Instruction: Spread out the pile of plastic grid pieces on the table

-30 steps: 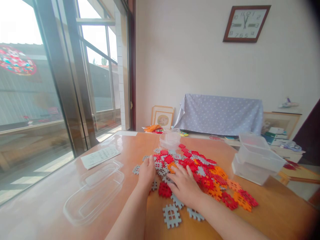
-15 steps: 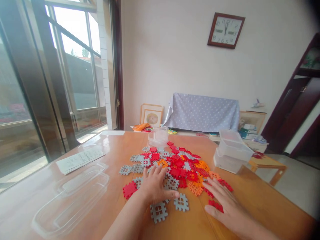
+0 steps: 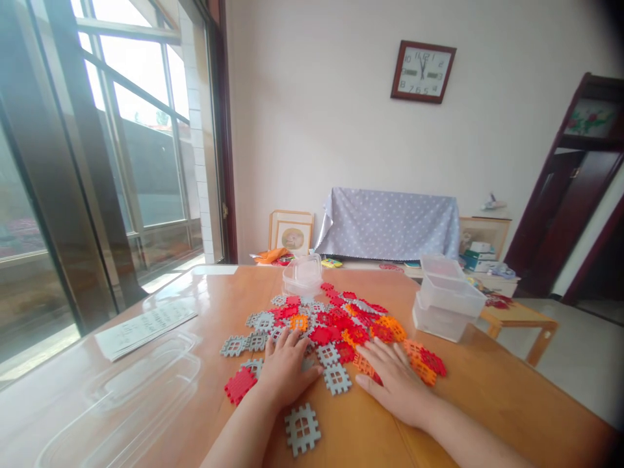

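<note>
In the head view, the plastic tiles (image 3: 327, 335) lie loose at lower centre; spreading looks partly done, many overlapping, with the left hand (image 3: 291, 365) and right hand (image 3: 396, 377) palm-down on them, fingers fanned. I count two hands, two clear lids (image 3: 121, 411) lower left, one small box (image 3: 303, 278) mid-frame, apparently two stacked boxes (image 3: 441, 318) right, and too many tiles to number.

Bright daylight through left window (image 3: 139, 68); white glare on table (image 3: 209, 296); fine detail soft; right corners darkened.
</note>
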`<state>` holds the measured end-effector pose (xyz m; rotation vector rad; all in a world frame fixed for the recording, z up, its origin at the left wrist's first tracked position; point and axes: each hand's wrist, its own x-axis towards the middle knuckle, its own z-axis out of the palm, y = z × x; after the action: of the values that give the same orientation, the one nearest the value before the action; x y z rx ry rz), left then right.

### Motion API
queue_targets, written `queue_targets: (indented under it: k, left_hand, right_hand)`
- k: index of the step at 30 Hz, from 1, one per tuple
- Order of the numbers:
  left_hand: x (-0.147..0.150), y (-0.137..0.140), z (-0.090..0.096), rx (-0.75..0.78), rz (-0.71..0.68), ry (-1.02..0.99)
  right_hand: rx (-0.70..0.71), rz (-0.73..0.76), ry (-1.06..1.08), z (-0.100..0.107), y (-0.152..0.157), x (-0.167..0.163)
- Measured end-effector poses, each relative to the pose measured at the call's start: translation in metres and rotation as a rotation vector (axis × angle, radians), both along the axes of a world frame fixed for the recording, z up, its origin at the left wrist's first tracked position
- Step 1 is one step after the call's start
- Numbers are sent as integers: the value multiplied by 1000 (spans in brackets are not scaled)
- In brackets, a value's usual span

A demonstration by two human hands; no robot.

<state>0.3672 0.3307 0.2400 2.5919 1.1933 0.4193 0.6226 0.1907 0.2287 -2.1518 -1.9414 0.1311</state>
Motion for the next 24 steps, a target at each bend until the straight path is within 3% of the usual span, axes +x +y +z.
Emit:
queue_targets:
  k: [6, 12, 18, 21, 24]
  left_hand:
    - [-4, 11, -1, 81, 24, -48]
    - [-6, 20, 0, 59, 83, -147]
    - [-1, 15, 3, 95, -5, -190]
    - [2, 12, 4, 124, -19, -201]
    - [4, 10, 4, 128, -13, -208]
  right_hand:
    - [95, -4, -62, 9, 33, -6]
    - [200, -141, -109, 15, 56, -6]
    - [285, -221, -49, 11, 85, -6]
    - [185, -176, 10, 11, 91, -16]
    - [159, -28, 99, 15, 89, -33]
